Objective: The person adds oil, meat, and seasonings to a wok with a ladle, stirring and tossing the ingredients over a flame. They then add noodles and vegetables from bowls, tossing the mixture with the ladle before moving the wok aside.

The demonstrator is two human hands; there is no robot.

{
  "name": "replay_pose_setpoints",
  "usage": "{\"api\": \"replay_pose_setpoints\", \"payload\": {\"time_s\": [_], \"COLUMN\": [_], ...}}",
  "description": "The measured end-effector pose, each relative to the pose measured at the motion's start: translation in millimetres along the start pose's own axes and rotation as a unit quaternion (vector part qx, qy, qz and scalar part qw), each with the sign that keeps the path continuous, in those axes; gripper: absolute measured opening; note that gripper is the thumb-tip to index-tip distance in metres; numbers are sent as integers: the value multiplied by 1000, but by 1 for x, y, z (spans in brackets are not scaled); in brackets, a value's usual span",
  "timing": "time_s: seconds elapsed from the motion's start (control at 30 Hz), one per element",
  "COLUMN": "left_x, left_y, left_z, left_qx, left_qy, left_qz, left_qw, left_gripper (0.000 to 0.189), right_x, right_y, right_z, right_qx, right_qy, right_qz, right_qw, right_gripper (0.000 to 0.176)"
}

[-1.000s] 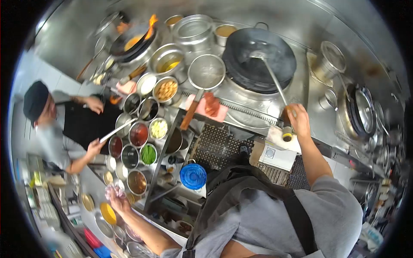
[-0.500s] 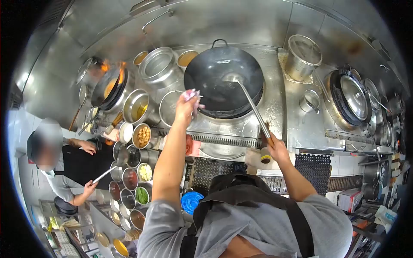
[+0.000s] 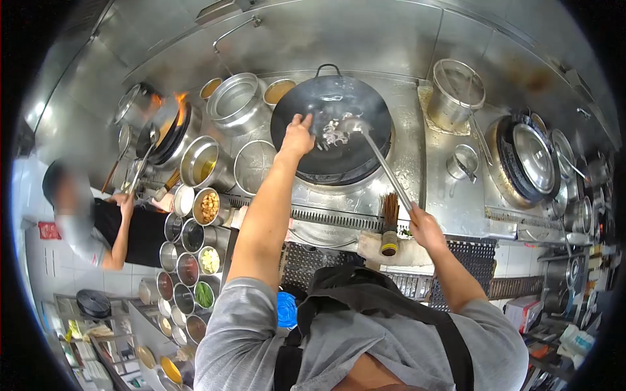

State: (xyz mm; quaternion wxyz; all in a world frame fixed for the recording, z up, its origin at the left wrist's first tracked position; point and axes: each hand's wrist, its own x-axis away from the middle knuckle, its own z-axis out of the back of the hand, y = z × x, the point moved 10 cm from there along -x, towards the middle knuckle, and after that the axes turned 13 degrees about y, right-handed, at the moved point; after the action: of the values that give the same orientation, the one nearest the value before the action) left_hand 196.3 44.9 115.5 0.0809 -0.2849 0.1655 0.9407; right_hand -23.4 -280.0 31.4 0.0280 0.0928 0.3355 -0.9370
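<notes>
Notably, the two hands stood well apart and did different work. The left hand (image 3: 298,135), fingers spread and holding nothing visible, hung above the left part of the wok (image 3: 355,158), presumably high enough to spare the palm the hot metal. The right hand (image 3: 424,228) was closed round the handle of the ladle (image 3: 386,169), a grip near its end that probably kept the fingers away from the heat. Pale purple pieces (image 3: 333,135) lay scattered inside the wok beside the ladle's bowl; whether the two touched could not be told. A bristle brush (image 3: 389,237) lay near the right hand and a strainer (image 3: 254,168) just left of the wok, both apparently for easy reach
</notes>
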Motion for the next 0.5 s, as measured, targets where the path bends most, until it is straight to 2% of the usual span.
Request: {"api": "replay_pose_setpoints", "payload": {"time_s": [0.07, 0.1, 0.13, 0.2, 0.23, 0.27, 0.3, 0.33, 0.37, 0.4, 0.43, 0.47, 0.5], "left_x": [2, 10, 26, 79, 120, 165, 217, 266, 335, 385, 452, 538, 633], "left_y": [-4, -7, -17, -39, -58, -71, -81, -86, -107, -104, -108, -126, -138], "left_z": [54, 84, 104, 136, 140, 140, 137, 138, 131, 140, 131, 109, 87], "left_qx": [51, 105, 126, 111, 112, 123, 133, 154, 154, 106, 72, -1, -39], "left_qy": [83, 100, 85, 116, 125, 60, 32, -33, -17, -8, -107, -184, -249], "left_qz": [23, 36, 86, 96, 108, 181, 180, 280, 341, 346, 401, 435, 494], "left_qw": [995, 989, 985, 982, 980, 974, 974, 947, 927, 932, 907, 881, 832], "left_gripper": [44, 41, 39, 33, 30, 28, 31, 30, 24, 20, 23, 28, 30], "right_x": [-26, -36, -45, -49, -46, -39, -28, -17, -13, -12, -12, -13, -23], "right_y": [-35, -42, -47, -39, -53, -56, -50, -42, -36, -29, -26, -24, -26], "right_z": [-14, -23, -30, -41, -29, -20, -16, -16, -16, -13, -12, -21, -24], "right_qx": [-42, -37, -30, -95, -79, -81, -98, -113, -112, -106, -100, -97, -44], "right_qy": [-16, -38, -59, -113, -112, -116, -150, -182, -182, -147, -111, -114, -73], "right_qz": [-3, -12, -20, -76, -35, -29, -66, -103, -97, -75, -54, -49, -13], "right_qw": [999, 999, 998, 986, 990, 989, 982, 971, 972, 981, 987, 988, 996], "right_gripper": [46, 47, 47, 50, 53, 53, 54, 55, 55, 54, 52, 52, 50]}}
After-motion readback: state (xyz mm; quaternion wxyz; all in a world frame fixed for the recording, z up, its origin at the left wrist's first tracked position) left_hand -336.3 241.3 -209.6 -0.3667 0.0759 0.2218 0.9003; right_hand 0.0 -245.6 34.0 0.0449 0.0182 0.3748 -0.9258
